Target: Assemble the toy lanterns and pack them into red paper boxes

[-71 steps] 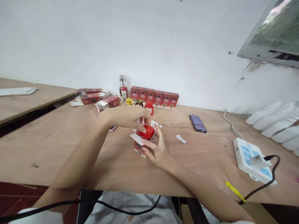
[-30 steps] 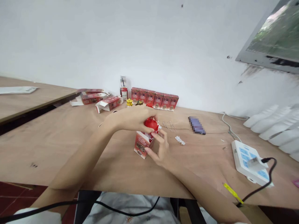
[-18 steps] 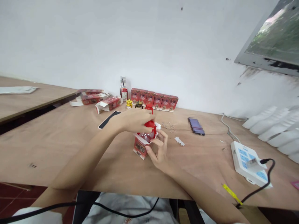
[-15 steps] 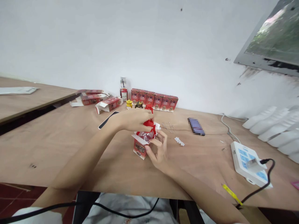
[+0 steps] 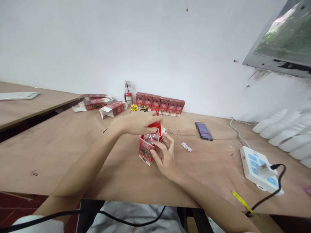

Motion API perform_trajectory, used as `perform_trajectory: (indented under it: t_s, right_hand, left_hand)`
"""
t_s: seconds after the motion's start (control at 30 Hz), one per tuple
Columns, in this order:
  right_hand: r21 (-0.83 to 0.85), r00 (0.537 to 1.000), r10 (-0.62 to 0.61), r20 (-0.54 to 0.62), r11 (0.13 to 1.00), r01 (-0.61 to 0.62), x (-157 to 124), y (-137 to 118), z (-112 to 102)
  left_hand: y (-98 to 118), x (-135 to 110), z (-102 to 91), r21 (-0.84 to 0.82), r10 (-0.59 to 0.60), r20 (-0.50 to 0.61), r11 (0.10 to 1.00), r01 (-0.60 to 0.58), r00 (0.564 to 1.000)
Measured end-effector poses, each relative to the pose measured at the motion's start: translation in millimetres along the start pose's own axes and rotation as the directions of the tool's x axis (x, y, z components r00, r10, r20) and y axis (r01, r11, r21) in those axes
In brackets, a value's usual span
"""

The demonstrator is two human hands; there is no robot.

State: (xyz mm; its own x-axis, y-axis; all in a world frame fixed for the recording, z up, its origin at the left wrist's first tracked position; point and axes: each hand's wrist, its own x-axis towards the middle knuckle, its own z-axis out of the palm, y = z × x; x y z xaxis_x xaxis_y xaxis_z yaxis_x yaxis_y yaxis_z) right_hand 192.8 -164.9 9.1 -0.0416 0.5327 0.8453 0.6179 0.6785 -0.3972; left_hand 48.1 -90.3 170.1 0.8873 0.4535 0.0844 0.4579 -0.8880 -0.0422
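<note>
A: Where's the lantern?

B: Red lantern (image 5: 151, 137) sits in the mouth of an open carton (image 5: 145, 152), lower part hidden inside. Carton stands mid-table (image 5: 111, 174), between the front edge and a row of red boxes (image 5: 164, 106) along the back edge.

A: Hands?

B: Left hand (image 5: 141, 123) grips the red top from above, thumb on the near side. Right hand (image 5: 166, 157) clasps the carton, thumb on its near face, fingers bent about the upper corner. A fingertip lies by the wire handle (image 5: 148, 139); contact unclear.

A: Handling?

B: My judgement: light, stiff top, clear globe smooth and likely slippery. Glass or plastic, can't tell; treat as fragile. Best hold is the top. Handle could snag on the carton rim. Carton looks like thin card, easily dented; hold it low, by opposite walls.

A: Close by?

B: Bent wires (image 5: 176, 132) and a white piece (image 5: 186, 147), towards the table's right edge.
</note>
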Motion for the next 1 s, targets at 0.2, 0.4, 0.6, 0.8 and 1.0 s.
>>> perform_trajectory:
  t_s: [0.2, 0.4, 0.6, 0.8, 1.0]
  right_hand:
    - [-0.010, 0.997, -0.076, -0.018, 0.997, 0.076, -4, 4, 3]
    - [0.000, 0.991, -0.130, 0.001, 0.991, 0.130, -9, 1, 5]
    - [0.043, 0.993, -0.115, 0.016, 0.993, 0.114, -6, -2, 4]
    - [0.044, 0.994, -0.113, 0.009, 0.993, 0.112, -6, -2, 4]
    - [0.034, 0.992, -0.126, 0.023, 0.992, 0.125, -7, -1, 4]
  left_hand:
    - [-1, -2, -1.7, -0.071, 0.016, 0.010, 0.997, -0.015, 1.000]
    - [2, -8, -6.6, -0.106, 0.044, 0.019, 0.993, -0.041, 0.999]
    - [3, -7, -7.5, -0.117, 0.030, 0.031, 0.993, -0.027, 0.999]
    - [4, -6, -6.5, -0.182, 0.039, 0.059, 0.983, -0.028, 0.998]
    - [8, -5, -9.9, -0.212, -0.002, 0.110, 0.977, 0.025, 0.994]
